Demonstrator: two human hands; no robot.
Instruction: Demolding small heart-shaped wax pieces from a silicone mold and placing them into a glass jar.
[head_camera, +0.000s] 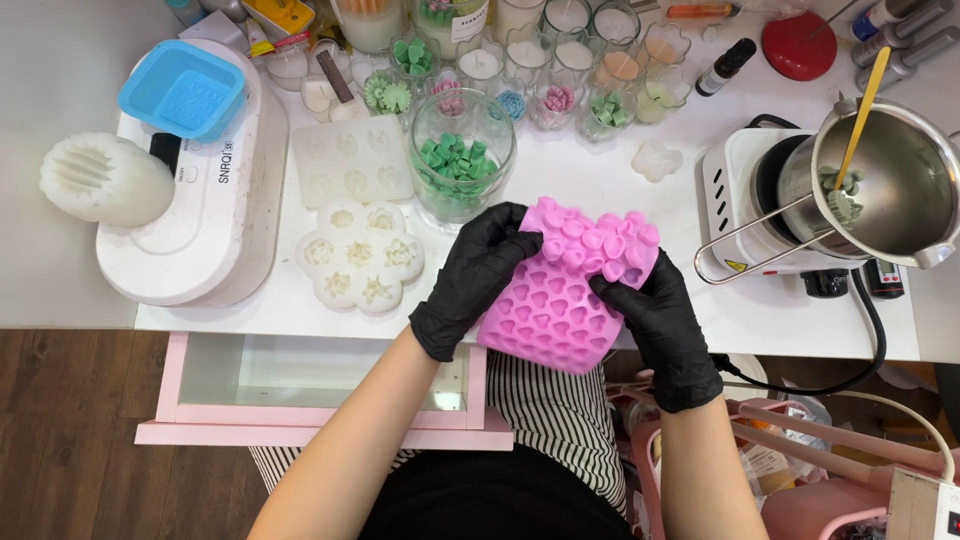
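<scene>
— So where is the pink mould (555, 305) sitting right now?

— Up off the white worktop (620, 190), at its near edge, between both gloved hands. The left hand (478, 275) is gripping the mould's left side, fingers curled over the upper left corner and closed on it. The right hand (655, 310) is clamping the right side, fingertips pressing into the top right where the heart cells are bulging outward.

— Is it lying flat?

— No, it is bending; the upper part is folding back while the lower part is facing the camera.

— What is sitting closest?

— A glass jar (463, 165) of green wax pieces is standing just behind the left hand. A white flower-shaped mould (360, 255) is lying to the left, and a metal pot (890, 180) with a yellow stick is resting on a small heater to the right.
</scene>
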